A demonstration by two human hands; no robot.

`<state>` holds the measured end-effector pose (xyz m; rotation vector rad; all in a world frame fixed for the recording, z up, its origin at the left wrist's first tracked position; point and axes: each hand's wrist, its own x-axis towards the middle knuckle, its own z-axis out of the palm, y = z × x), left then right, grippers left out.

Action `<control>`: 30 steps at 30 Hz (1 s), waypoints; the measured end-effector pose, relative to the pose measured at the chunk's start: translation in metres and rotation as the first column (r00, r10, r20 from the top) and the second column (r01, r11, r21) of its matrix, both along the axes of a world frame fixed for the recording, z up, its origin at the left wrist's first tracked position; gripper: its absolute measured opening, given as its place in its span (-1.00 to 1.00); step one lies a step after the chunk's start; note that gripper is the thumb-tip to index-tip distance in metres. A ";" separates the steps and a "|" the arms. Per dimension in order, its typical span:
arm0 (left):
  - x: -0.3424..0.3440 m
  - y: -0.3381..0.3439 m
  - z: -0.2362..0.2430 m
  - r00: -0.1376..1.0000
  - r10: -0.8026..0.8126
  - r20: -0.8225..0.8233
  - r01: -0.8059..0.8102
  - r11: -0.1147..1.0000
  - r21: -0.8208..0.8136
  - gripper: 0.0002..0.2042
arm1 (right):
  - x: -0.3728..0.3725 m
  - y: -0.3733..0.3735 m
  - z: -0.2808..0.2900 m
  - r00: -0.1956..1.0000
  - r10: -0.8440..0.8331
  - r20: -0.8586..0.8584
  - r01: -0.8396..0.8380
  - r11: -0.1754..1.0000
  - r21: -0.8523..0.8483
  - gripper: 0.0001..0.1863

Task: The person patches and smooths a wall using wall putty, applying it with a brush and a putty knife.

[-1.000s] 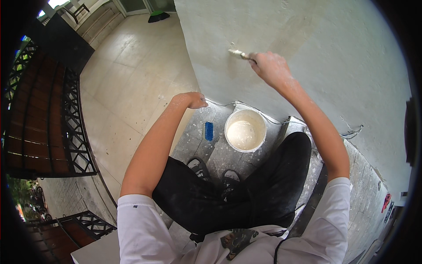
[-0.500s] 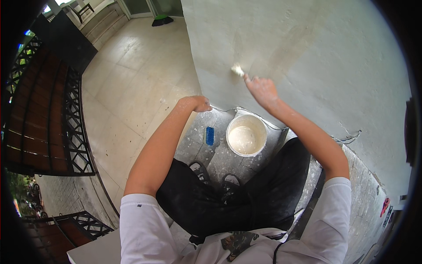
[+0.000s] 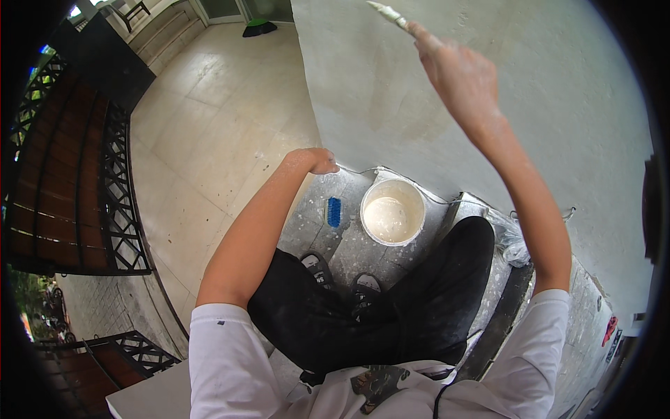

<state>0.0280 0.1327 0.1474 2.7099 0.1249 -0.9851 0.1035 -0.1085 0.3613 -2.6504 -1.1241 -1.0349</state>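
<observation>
Right hand (image 3: 458, 78), gripping brush (image 3: 388, 13): since raised; work likely shifted up the wall (image 3: 558, 105). Left hand (image 3: 322, 161): grip, I cannot tell.

The right arm (image 3: 527, 178) stretches far forward, right hand (image 3: 460, 80) curled closed; left arm (image 3: 244, 234) lower, wrist (image 3: 299, 160) bent inward, left hand (image 3: 322, 161) near the grey floor's (image 3: 347, 253) far-left corner.

White bucket (image 3: 393, 188) (cream contents (image 3: 386, 219)), blue brush (image 3: 334, 212)

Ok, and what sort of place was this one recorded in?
Probably a porch or entrance area, perhaps a home's: there's a brown lattice-edged gate on the left, a pale tiled floor and steps at the back.
</observation>
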 end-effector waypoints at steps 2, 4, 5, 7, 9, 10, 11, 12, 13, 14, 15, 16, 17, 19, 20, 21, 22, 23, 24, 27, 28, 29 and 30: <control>0.007 -0.006 -0.002 1.000 -0.017 0.018 0.018 1.000 -0.007 -0.48 | 0.012 -0.008 -0.042 0.997 -0.070 -0.033 0.066 0.991 -0.115 -0.54; 0.010 -0.010 -0.002 0.998 -0.059 0.008 0.059 0.998 -0.029 -0.43 | 0.031 -0.021 -0.113 0.997 -0.069 -0.042 0.061 0.983 -0.175 -0.51; 0.008 -0.006 -0.006 0.998 -0.063 0.014 0.064 0.998 -0.020 -0.43 | 0.030 -0.020 -0.146 0.993 -0.043 -0.110 0.018 0.976 -0.218 -0.52; 0.004 0.001 -0.013 0.999 -0.052 -0.002 0.052 0.998 -0.041 -0.45 | 0.022 -0.019 -0.193 0.968 -0.048 -0.248 -0.033 0.950 -0.311 -0.56; 0.002 0.001 -0.010 0.999 -0.047 0.016 0.048 0.998 -0.044 -0.46 | 0.020 -0.020 -0.203 0.945 -0.088 -0.314 -0.032 0.933 -0.358 -0.59; -0.001 -0.002 -0.008 0.999 -0.042 0.021 0.043 0.999 -0.031 -0.46 | 0.020 -0.024 -0.198 0.929 -0.089 -0.360 -0.047 0.934 -0.353 -0.61; 0.000 -0.005 -0.006 0.999 -0.040 0.025 0.040 0.999 -0.021 -0.46 | 0.019 -0.027 -0.194 0.909 -0.092 -0.406 -0.062 0.935 -0.350 -0.64; 0.004 -0.006 -0.003 0.998 -0.051 0.032 0.053 0.997 -0.050 -0.46 | 0.025 -0.028 -0.189 0.908 -0.101 -0.406 -0.053 0.935 -0.351 -0.64; 0.000 0.002 -0.005 0.999 -0.040 0.022 0.041 0.998 -0.048 -0.46 | 0.023 -0.020 -0.158 0.907 -0.123 -0.404 -0.014 0.947 -0.321 -0.67; -0.003 0.012 -0.010 1.000 -0.011 0.010 0.012 0.999 -0.052 -0.48 | 0.020 -0.016 -0.129 0.903 -0.146 -0.404 0.025 0.957 -0.290 -0.69; -0.002 0.013 -0.014 1.000 0.004 0.007 -0.003 0.998 -0.063 -0.49 | 0.021 -0.021 -0.106 0.925 -0.102 -0.367 0.033 0.981 -0.190 -0.70; 0.000 0.009 -0.012 1.000 -0.003 0.003 0.003 0.998 -0.067 -0.49 | 0.021 -0.027 -0.085 0.944 -0.066 -0.324 0.039 0.995 -0.089 -0.70; 0.003 0.002 -0.005 1.000 -0.008 0.005 0.008 0.999 -0.046 -0.50 | 0.014 -0.034 -0.059 0.952 -0.081 -0.295 0.076 0.997 -0.026 -0.70; 0.007 -0.003 -0.003 1.000 -0.014 0.005 0.014 1.000 -0.022 -0.50 | 0.004 -0.044 -0.041 0.959 -0.098 -0.267 0.113 0.993 0.041 -0.70; 0.007 -0.002 -0.004 1.000 -0.008 0.003 0.008 0.999 -0.044 -0.50 | 0.002 -0.047 -0.040 0.983 -0.046 -0.178 0.075 0.984 0.163 -0.70; 0.008 0.000 -0.004 1.000 -0.002 0.001 0.002 0.998 -0.064 -0.51 | 0.000 -0.051 -0.039 0.997 -0.003 -0.081 0.026 0.959 0.281 -0.69; 0.010 -0.002 -0.003 1.000 -0.017 0.005 0.017 0.998 -0.061 -0.51 | 0.000 -0.056 -0.045 0.997 -0.018 -0.077 0.039 0.958 0.284 -0.69; 0.009 -0.004 -0.004 0.999 -0.031 0.015 0.032 0.998 -0.063 -0.50 | 0.002 -0.060 -0.061 0.990 -0.058 -0.130 0.086 0.971 0.224 -0.70; 0.009 -0.006 -0.003 0.999 -0.046 0.025 0.047 0.997 -0.063 -0.48 | 0.005 -0.063 -0.081 0.978 -0.101 -0.180 0.131 0.978 0.163 -0.70; 0.010 -0.011 -0.007 0.996 -0.080 0.031 0.083 0.991 -0.106 -0.48 | 0.015 -0.089 -0.181 0.912 -0.217 -0.349 0.133 0.960 -0.248 -0.70; 0.006 -0.005 -0.014 0.991 -0.114 0.072 0.120 0.988 -0.096 -0.47 | 0.010 -0.097 -0.207 0.875 -0.208 -0.438 0.080 0.953 -0.293 -0.70; 0.001 -0.001 -0.013 0.990 -0.122 0.074 0.128 0.988 -0.086 -0.47 | -0.001 -0.106 -0.214 0.826 -0.199 -0.527 0.057 0.960 -0.274 -0.72; -0.001 -0.001 -0.012 0.997 -0.065 0.052 0.070 0.993 -0.098 -0.48 | -0.009 -0.116 -0.216 0.771 -0.192 -0.607 0.039 0.966 -0.256 -0.74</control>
